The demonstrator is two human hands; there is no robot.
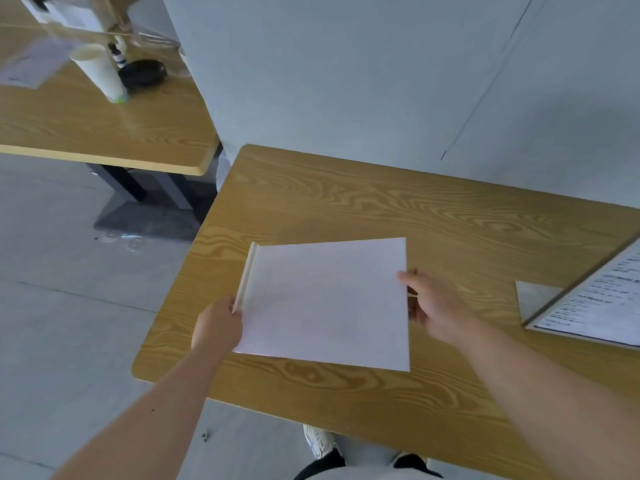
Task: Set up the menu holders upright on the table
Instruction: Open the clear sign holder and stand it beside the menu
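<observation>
A flat menu holder (325, 303) with a blank white face and a pale strip along its left edge is held just above the wooden table (381, 209), lying nearly flat. My left hand (218, 327) grips its lower left corner by the strip. Its right edge is pinched by my right hand (433, 306), thumb on top. A second menu holder (599, 303) with printed text stands tilted at the table's right edge, on a clear base.
Another wooden table (104, 126) stands at the upper left with a white cup (100, 71), a small dark bottle, a black round object (145, 72) and papers. A grey wall runs behind. My shoe (318, 441) shows below the table's front edge.
</observation>
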